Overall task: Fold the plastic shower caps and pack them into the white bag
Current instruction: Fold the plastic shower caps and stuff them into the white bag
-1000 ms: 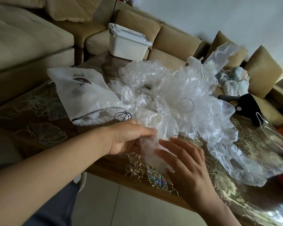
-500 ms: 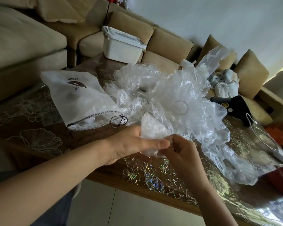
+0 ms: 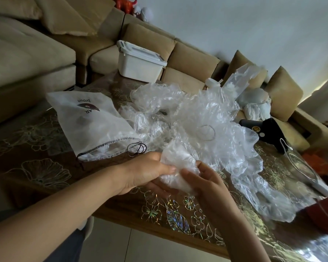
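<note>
Head view: left hand (image 3: 146,173) and right hand (image 3: 206,182) both curl their fingers round a small folded clear plastic shower cap (image 3: 176,167), held just above the near edge of the floral-patterned table (image 3: 45,174). Behind it lies a heap of crumpled clear shower caps (image 3: 206,120); the white drawstring bag (image 3: 89,121) lies flat to the left.

A beige sectional sofa (image 3: 187,59) is set against a white wall (image 3: 235,25); pale floor tiles (image 3: 140,246) are seen below the floral-patterned table (image 3: 159,210).
</note>
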Demonstrator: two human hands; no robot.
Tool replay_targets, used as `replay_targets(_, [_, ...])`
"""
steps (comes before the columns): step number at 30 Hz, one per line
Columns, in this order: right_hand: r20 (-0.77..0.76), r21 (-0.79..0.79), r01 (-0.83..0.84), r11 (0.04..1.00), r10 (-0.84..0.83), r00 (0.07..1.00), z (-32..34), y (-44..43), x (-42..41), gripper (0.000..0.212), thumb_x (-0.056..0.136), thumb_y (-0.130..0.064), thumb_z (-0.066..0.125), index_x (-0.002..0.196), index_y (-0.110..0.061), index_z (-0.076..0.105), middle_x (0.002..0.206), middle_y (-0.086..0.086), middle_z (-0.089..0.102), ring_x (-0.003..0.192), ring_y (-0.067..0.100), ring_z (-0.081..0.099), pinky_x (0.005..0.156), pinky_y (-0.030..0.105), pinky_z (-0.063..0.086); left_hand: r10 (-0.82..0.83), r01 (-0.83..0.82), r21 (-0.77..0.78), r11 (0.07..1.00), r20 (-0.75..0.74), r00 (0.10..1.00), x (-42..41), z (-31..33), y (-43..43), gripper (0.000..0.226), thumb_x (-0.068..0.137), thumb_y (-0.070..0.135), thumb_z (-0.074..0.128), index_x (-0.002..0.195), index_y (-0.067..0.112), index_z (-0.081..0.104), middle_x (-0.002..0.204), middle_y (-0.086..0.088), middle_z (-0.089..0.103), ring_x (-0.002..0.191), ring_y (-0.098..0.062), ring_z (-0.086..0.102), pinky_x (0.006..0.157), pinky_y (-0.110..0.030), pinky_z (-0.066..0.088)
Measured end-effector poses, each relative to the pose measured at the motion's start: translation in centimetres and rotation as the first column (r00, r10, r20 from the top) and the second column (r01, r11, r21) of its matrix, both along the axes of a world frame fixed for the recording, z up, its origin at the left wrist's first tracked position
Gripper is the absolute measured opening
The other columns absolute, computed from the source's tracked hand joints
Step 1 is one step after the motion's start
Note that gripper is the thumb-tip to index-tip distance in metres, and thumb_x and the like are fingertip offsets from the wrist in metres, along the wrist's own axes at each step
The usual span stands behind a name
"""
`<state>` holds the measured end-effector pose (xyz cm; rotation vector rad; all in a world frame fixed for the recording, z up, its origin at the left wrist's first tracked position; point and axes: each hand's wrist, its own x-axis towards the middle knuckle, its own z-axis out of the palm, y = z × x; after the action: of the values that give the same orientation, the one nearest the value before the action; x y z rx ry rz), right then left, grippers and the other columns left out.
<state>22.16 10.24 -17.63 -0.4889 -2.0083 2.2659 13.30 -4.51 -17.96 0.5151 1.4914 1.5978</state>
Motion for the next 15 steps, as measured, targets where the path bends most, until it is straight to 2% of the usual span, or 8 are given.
replay_targets(4, [-0.061, -0.146, 0.000, 0.989, -0.009, 0.998, -0.5, 0.1, -0.7, 0.015, 0.067, -0.005, 0.078, 0.074, -0.007, 0.065, 0.084, 0.015, 0.067, 0.069, 0.024, 0.064, 0.057, 0.032, 0.055, 0.029, -0.030, 0.012, 0.999, 0.088, 0.996, -0.2, 0.0, -0.2, 0.019, 0.099, 0.007, 0.039, 0.110, 0.011, 0.054, 0.095, -0.023, 0.070, 0.072, -0.030, 0.069, 0.062, -0.035, 0.058])
replay_targets(5, [-0.079, -0.196, 0.016, 0.980, -0.032, 0.996, -0.6, -0.1, -0.9, 0.011, 0.065, -0.001, 0.076, 0.064, -0.008, 0.066, 0.080, 0.013, 0.067, 0.066, 0.022, 0.064, 0.053, 0.030, 0.056, 0.033, -0.036, 0.023, 0.999, 0.140, 0.990, -0.2, -0.1, -0.2, 0.021, 0.099, 0.007, 0.036, 0.108, 0.010, 0.055, 0.095, -0.023, 0.070, 0.072, -0.030, 0.069, 0.062, -0.036, 0.058])
replay_targets(8, [-0.144, -0.222, 0.068, 0.973, -0.102, 0.984, -0.6, -0.9, -1.9, 0.027, 0.064, 0.008, 0.055, 0.042, -0.008, 0.060, 0.076, 0.007, 0.067, 0.065, 0.018, 0.064, 0.050, 0.026, 0.052, 0.085, -0.107, 0.050, 0.993, 0.324, 0.942, -0.7, 0.0, -0.5, 0.032, 0.098, 0.007, 0.027, 0.105, 0.001, 0.058, 0.091, -0.025, 0.070, 0.068, -0.028, 0.070, 0.060, -0.034, 0.057])
replay_targets(10, [-0.205, -0.072, 0.060, 0.996, -0.074, 0.976, -0.6, -1.1, -2.6, 0.037, 0.065, 0.019, 0.053, 0.042, -0.009, 0.059, 0.077, 0.005, 0.066, 0.071, 0.017, 0.063, 0.055, 0.025, 0.052, 0.151, -0.188, 0.055, 0.981, 0.392, 0.907, -1.2, 0.2, -0.7, 0.036, 0.094, 0.012, 0.028, 0.107, -0.005, 0.057, 0.090, -0.027, 0.069, 0.068, -0.029, 0.069, 0.062, -0.036, 0.057])
replay_targets(12, [-0.269, 0.141, 0.105, 0.984, -0.064, 0.961, -0.5, -1.0, -3.3, 0.049, 0.070, 0.031, 0.047, 0.043, -0.009, 0.061, 0.074, -0.001, 0.067, 0.072, 0.012, 0.063, 0.057, 0.023, 0.052, 0.226, -0.274, 0.053, 0.960, 0.425, 0.876, -2.0, 0.2, -0.8, 0.045, 0.097, 0.030, 0.031, 0.113, -0.003, 0.057, 0.096, -0.026, 0.068, 0.070, -0.032, 0.068, 0.063, -0.040, 0.057])
replay_targets(14, [-0.366, 0.316, 0.156, 0.936, -0.032, 0.930, -0.4, -1.2, -4.2, 0.052, 0.068, 0.030, 0.050, 0.043, -0.014, 0.062, 0.071, -0.001, 0.069, 0.070, 0.009, 0.064, 0.059, 0.021, 0.051, 0.236, -0.307, 0.093, 0.947, 0.446, 0.864, -2.9, 0.6, -1.2, 0.057, 0.093, 0.052, 0.040, 0.118, 0.003, 0.056, 0.104, -0.026, 0.066, 0.072, -0.032, 0.068, 0.056, -0.040, 0.058])
replay_targets(15, [-0.406, 0.395, 0.176, 0.902, -0.001, 0.914, -0.2, -1.4, -4.5, 0.046, 0.065, 0.022, 0.057, 0.043, -0.018, 0.063, 0.071, 0.001, 0.069, 0.071, 0.010, 0.064, 0.060, 0.021, 0.051, 0.224, -0.298, 0.110, 0.948, 0.434, 0.873, -3.0, 0.8, -1.3, 0.058, 0.087, 0.054, 0.048, 0.119, 0.006, 0.056, 0.106, -0.026, 0.066, 0.073, -0.031, 0.068, 0.054, -0.038, 0.057])
